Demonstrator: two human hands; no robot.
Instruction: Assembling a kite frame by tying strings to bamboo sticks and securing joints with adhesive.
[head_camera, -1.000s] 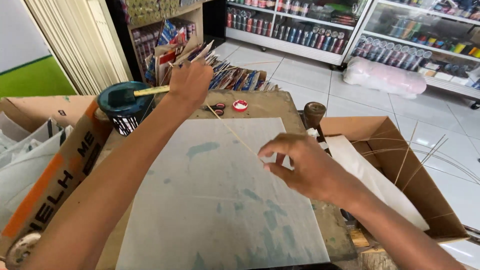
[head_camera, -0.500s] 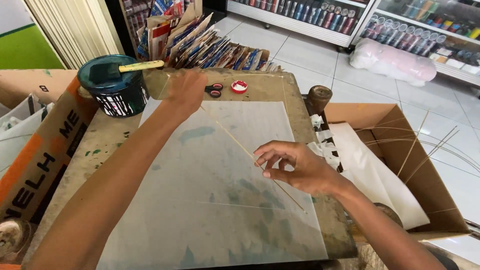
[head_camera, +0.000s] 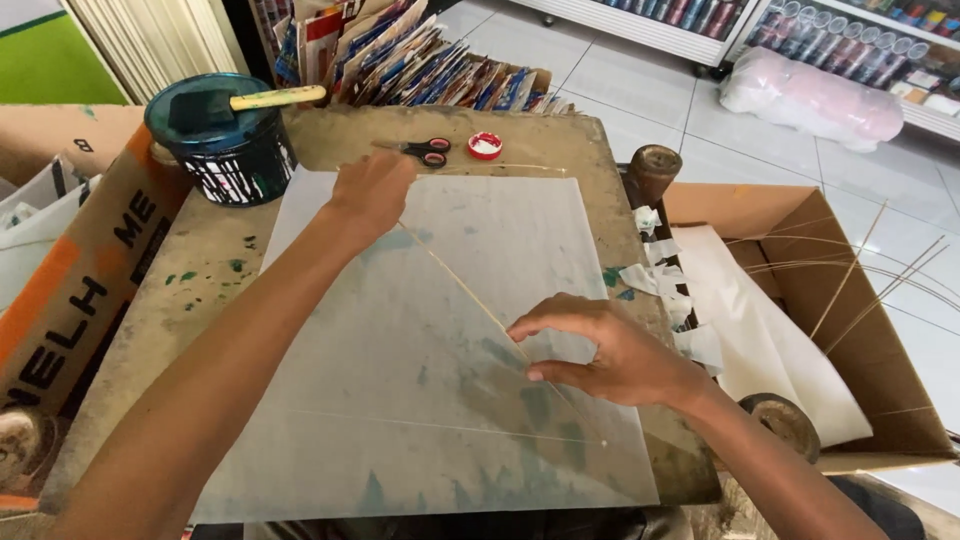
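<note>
Thin bamboo stick (head_camera: 470, 290) diagonal across translucent paper sheet (head_camera: 440, 340); left hand (head_camera: 372, 190) fingers pressing top end, right hand (head_camera: 610, 350) fingers pinching lower part.

Scissors (head_camera: 425, 150), red lid (head_camera: 485, 145), paint tub (head_camera: 222, 150) w/ brush (head_camera: 240, 102), cardboard box (head_camera: 880, 380).

Camera: one, worn on the person's head.
Looks: down and forward, close above the bench (head_camera: 220, 270).
Far: shop floor.
</note>
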